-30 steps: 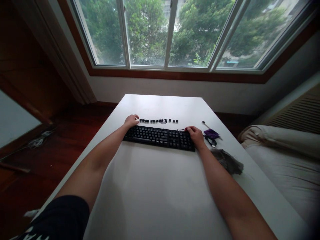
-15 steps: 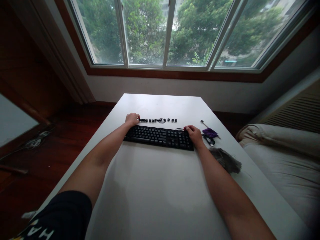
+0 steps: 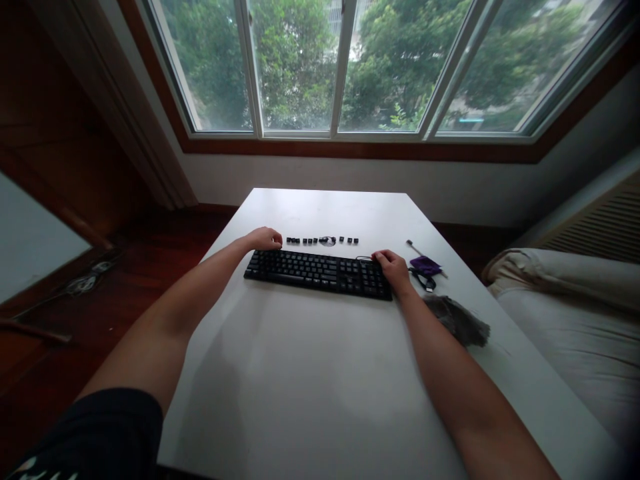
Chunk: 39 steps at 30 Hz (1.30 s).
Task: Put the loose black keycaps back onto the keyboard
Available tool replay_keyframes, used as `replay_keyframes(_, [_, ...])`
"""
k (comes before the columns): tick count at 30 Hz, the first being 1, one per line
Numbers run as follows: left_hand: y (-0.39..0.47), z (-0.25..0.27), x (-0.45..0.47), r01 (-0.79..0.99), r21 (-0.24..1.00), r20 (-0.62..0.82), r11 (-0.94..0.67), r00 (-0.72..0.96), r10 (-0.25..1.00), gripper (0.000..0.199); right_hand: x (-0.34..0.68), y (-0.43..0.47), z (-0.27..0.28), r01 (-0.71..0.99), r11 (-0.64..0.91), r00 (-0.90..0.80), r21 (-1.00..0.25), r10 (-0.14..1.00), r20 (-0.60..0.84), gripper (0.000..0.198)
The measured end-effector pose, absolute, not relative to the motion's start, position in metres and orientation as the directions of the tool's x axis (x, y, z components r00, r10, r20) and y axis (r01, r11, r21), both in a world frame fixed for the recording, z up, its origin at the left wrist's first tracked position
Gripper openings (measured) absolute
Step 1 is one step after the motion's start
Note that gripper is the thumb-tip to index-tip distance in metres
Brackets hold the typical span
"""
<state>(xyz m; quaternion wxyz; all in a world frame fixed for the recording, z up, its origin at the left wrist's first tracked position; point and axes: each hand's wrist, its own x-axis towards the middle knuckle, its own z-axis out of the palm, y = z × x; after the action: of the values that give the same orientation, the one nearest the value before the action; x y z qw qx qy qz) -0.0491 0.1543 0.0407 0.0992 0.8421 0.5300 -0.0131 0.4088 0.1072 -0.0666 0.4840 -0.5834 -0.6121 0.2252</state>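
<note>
A black keyboard (image 3: 310, 271) lies crosswise on the white table. My left hand (image 3: 266, 238) is at its far left corner, fingers curled down by the back edge; whatever they may pinch is too small to make out. My right hand (image 3: 394, 268) grips the far right corner of the keyboard, thumb and fingers closed on its edge. Behind the keyboard runs a row of small black keycaps (image 3: 310, 241), with a dark wire-like item (image 3: 327, 241) among them. The nearest keycaps sit just right of my left fingertips.
Right of my right hand lie a purple cloth (image 3: 425, 265), a black cable (image 3: 426, 283), a small thin-handled brush (image 3: 409, 243) and a grey bristly or furry item (image 3: 459, 321). The white table (image 3: 300, 380) ends before the window wall. A covered couch (image 3: 570, 300) stands on the right.
My left hand has drawn slightly left from the end of the keycap row, and its forearm has swung outward. My right hand stays on the keyboard corner. The view has shifted a little.
</note>
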Motion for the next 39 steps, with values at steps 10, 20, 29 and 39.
replay_keyframes(10, [0.151,0.032,-0.049,0.889,0.087,-0.118,-0.45,0.458,0.881,0.03,0.406,0.105,-0.063,0.503,0.194,0.162,-0.842,0.936,0.313,0.044])
replay_keyframes(20, [0.144,0.039,-0.039,0.824,-0.108,-0.123,-0.555,0.543,0.83,0.027,0.405,0.105,-0.062,0.499,0.195,0.158,-0.844,0.938,0.31,0.044])
replay_keyframes(29, [0.14,0.035,-0.039,0.833,-0.077,-0.082,-0.548,0.542,0.836,0.026,0.407,0.106,-0.064,0.469,0.205,0.154,-0.859,0.939,0.308,0.041])
replay_keyframes(39, [0.141,0.032,-0.045,0.87,-0.031,-0.068,-0.492,0.489,0.87,0.03,0.407,0.107,-0.064,0.473,0.191,0.162,-0.86,0.941,0.298,0.045])
